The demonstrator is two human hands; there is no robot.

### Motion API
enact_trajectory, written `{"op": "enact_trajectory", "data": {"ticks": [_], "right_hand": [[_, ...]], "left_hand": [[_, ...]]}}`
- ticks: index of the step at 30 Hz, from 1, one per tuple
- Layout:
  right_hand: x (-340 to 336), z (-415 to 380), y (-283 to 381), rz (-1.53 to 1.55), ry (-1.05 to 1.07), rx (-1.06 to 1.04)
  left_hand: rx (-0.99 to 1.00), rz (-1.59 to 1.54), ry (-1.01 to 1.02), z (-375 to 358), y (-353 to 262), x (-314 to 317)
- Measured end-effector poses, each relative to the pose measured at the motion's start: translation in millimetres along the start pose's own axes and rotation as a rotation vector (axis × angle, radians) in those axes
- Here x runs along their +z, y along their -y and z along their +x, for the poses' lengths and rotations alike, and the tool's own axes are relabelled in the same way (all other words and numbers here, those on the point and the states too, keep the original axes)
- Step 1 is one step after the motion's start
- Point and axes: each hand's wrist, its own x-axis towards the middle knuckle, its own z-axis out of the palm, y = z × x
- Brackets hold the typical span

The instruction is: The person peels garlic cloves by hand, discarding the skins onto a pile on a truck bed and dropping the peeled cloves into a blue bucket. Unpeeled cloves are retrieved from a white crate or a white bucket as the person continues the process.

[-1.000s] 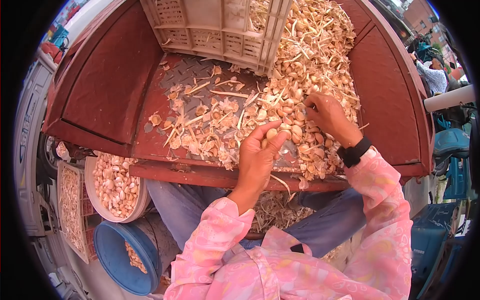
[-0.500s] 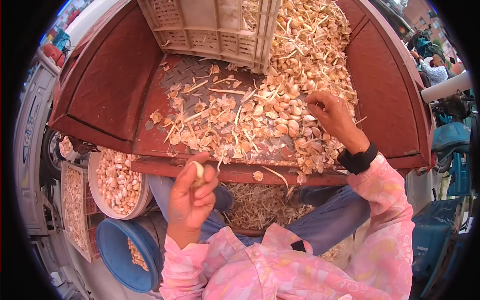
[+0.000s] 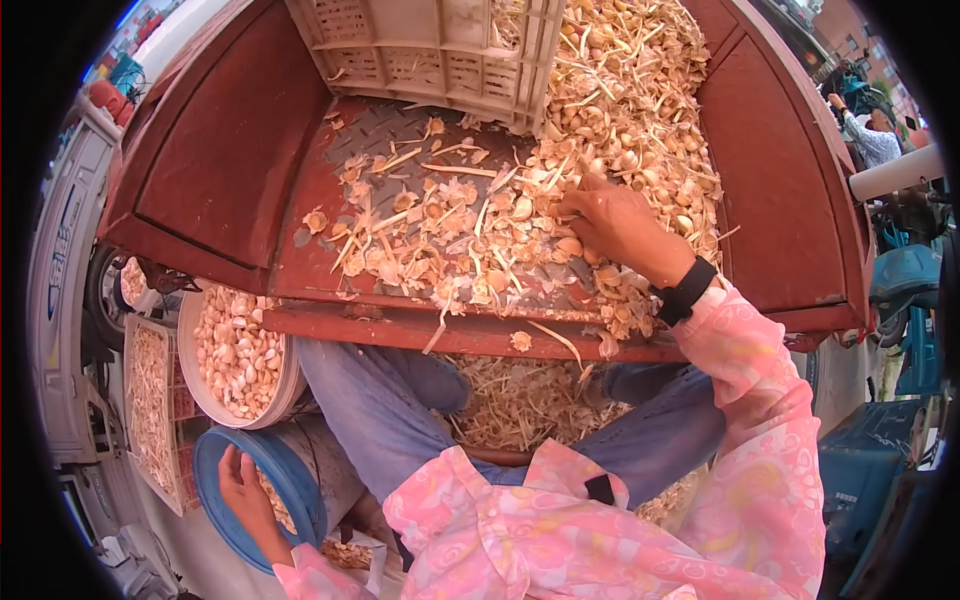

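Observation:
My left hand [image 3: 250,505] hangs over the rim of a blue bucket [image 3: 213,490], fingers stretched out and nothing in them. Peeled garlic cloves [image 3: 276,500] show inside the bucket, partly hidden by the hand. My right hand [image 3: 622,228], with a black band at its wrist, reaches down into the garlic heap [image 3: 630,130] on a red metal cart bed [image 3: 350,130]. Its fingers are curled together among cloves and skins; what lies between the fingertips is hidden. Loose garlic skins and dry stalks [image 3: 440,225] are scattered left of this hand.
A pale plastic crate [image 3: 420,60] stands tilted at the back of the bed. Left of my legs are a white bucket of garlic cloves [image 3: 240,355] and a crate of garlic scraps [image 3: 150,410]. Stalks and skins [image 3: 530,410] cover the ground between my feet. Another person [image 3: 875,140] is far right.
My left hand has moved down from the cart's front edge to the blue bucket; the peeled clove it held is gone from its fingers. My right hand has shifted left and lower into the heap.

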Motion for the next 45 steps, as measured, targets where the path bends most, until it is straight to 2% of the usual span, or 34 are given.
{"op": "enact_trajectory", "data": {"ticks": [1,3,4,7,10,11,14,15,18,19,23,25,28,31,32,34,37,38,40,41,43,44,45], "right_hand": [[1,2,1,-0.003,0.032,0.011],[2,-1,1,0.072,-0.097,-0.035],[1,-3,2,0.108,-0.161,-0.058],[-21,-12,19,0.558,-0.057,0.129],[-19,-29,34,0.823,-0.046,0.218],[-20,-34,40,0.910,-0.019,0.272],[-21,-45,49,0.538,-0.164,0.040],[-20,-50,52,0.503,-0.165,-0.009],[-10,-57,49,0.700,-0.137,-0.012],[-19,-59,52,0.714,-0.058,0.054],[-9,-63,48,0.688,-0.101,-0.062],[-10,-63,44,0.563,-0.159,-0.183],[-8,-70,44,0.321,-0.106,-0.184],[-1,-72,45,0.646,-0.099,-0.036],[-5,-69,44,0.522,-0.023,0.031],[-16,-63,40,0.264,0.125,0.169],[-20,-45,27,0.255,-0.202,0.179],[-17,-37,18,0.196,-0.202,0.120],[-7,-20,2,0.081,-0.212,0.005],[-6,-15,1,0.006,-0.092,0.009],[-2,-5,0,-0.065,0.007,0.076],[0,-2,0,-0.100,0.059,0.109],[-1,-3,2,0.058,-0.024,0.087]], "left_hand": [[0.045,-0.126,0.014,-1,-39,19],[0.178,-0.336,0.157,-11,-104,58],[0.276,-0.424,0.296,-20,-131,78],[0.241,-0.725,0.693,-47,-196,149],[0.192,-0.905,0.901,-69,-226,228],[0.121,-0.996,0.915,-77,-232,249],[0.060,-1.031,0.963,-85,-235,277],[0.040,-1.036,0.934,-89,-238,276],[0.058,-0.946,0.955,-85,-227,277],[0.079,-0.867,0.946,-83,-225,274],[0.383,-0.811,0.923,-84,-210,281],[0.429,-0.828,0.953,-87,-212,278],[0.548,-0.776,0.969,-90,-213,273],[0.657,-0.664,0.935,-90,-217,260],[0.686,-0.628,0.917,-89,-218,256],[0.445,-0.742,0.888,-85,-218,255],[0.062,-0.956,0.947,-66,-221,258],[-0.073,-1.031,0.978,-59,-224,261],[-0.151,-1.021,1.049,-53,-232,264],[-0.161,-1.000,1.074,-51,-237,266],[-0.140,-0.984,1.115,-48,-241,271],[-0.197,-0.996,1.111,-48,-243,272],[-0.255,-1.008,1.107,-50,-246,272]]}}
